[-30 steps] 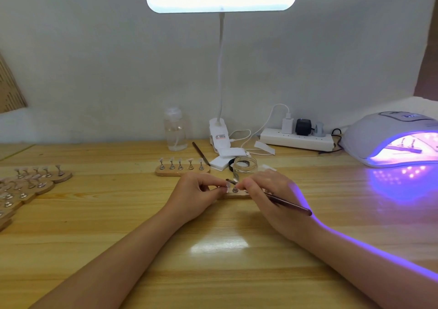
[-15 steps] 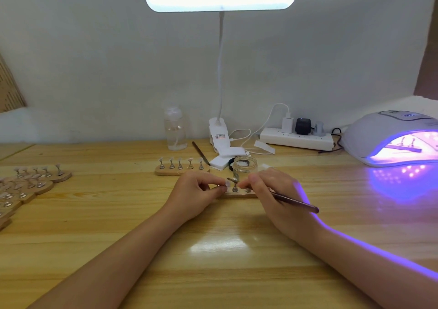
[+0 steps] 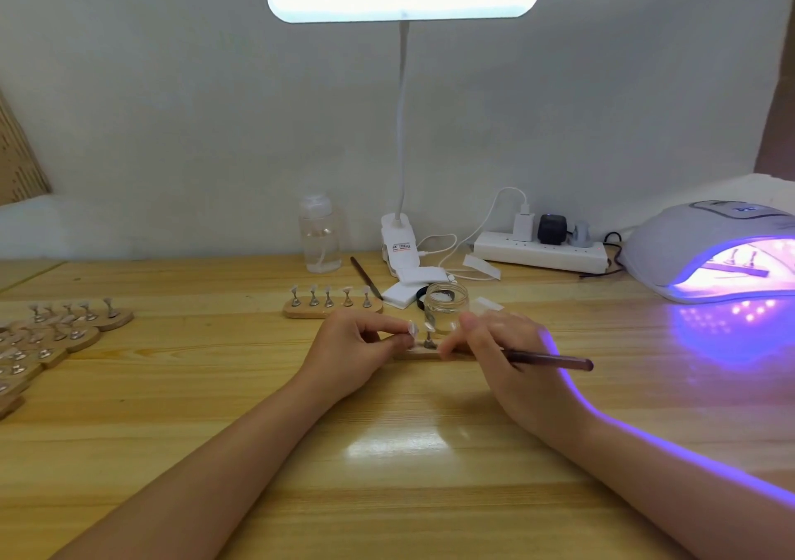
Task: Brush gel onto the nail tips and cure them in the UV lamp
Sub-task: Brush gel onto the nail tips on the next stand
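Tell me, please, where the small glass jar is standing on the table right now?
In the head view the glass jar stands upright near the table's middle, just behind the two hands, in front of the desk lamp's clip base and right of the nail tip holder.

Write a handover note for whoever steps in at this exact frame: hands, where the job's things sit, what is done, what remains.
Left hand pinches a nail tip on the near wooden stand. Right hand holds the brush, fingers at the same stand. The open gel jar sits just behind it.
Done: one stand sits inside the lit UV lamp.
Left: finish this stand, then cure it. A five-tip stand waits behind the left hand; more stands lie at the far left. Whether those are coated cannot be told.
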The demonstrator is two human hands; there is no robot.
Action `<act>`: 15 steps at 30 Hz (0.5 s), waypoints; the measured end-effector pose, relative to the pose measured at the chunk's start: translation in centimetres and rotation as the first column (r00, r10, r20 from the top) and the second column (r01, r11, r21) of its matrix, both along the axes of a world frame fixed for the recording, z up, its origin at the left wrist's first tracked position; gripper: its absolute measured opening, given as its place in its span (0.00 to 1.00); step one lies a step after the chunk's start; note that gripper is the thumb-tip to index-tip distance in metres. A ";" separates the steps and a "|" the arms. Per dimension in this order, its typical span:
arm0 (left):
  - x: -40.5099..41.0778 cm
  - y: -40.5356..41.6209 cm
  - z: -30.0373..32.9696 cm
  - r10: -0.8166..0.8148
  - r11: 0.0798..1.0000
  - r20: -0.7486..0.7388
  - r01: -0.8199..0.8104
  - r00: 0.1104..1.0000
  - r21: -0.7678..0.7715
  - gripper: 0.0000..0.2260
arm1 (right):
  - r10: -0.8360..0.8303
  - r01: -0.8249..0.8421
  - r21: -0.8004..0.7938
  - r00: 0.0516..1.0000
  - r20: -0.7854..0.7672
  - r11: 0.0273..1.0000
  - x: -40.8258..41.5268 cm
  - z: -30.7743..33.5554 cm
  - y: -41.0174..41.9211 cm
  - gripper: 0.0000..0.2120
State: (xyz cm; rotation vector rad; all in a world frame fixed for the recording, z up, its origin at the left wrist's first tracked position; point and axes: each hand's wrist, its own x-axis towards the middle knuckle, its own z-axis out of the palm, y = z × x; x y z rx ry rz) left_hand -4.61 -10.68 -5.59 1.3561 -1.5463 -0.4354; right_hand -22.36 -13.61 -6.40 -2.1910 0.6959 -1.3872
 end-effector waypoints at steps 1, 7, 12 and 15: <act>0.0 0.0 0.0 0.001 1.000 -0.001 -0.001 1.000 -0.004 0.10 | -0.024 0.023 -0.034 1.000 -0.015 0.999 0.0 0.0 0.0 0.21; 0.2 -0.1 -0.1 -0.005 1.000 -0.013 0.005 1.000 -0.012 0.09 | 0.028 -0.028 0.032 1.000 0.009 0.999 0.1 -0.1 -0.1 0.22; 0.2 0.1 -0.1 -0.014 1.000 -0.009 0.014 1.000 -0.026 0.10 | -0.014 0.011 0.078 0.999 0.040 0.997 -0.1 0.2 0.1 0.17; 0.1 0.1 -0.1 0.007 0.999 0.013 -0.007 1.000 -0.042 0.08 | -0.077 0.077 0.015 0.997 -0.026 0.997 0.0 0.3 0.1 0.15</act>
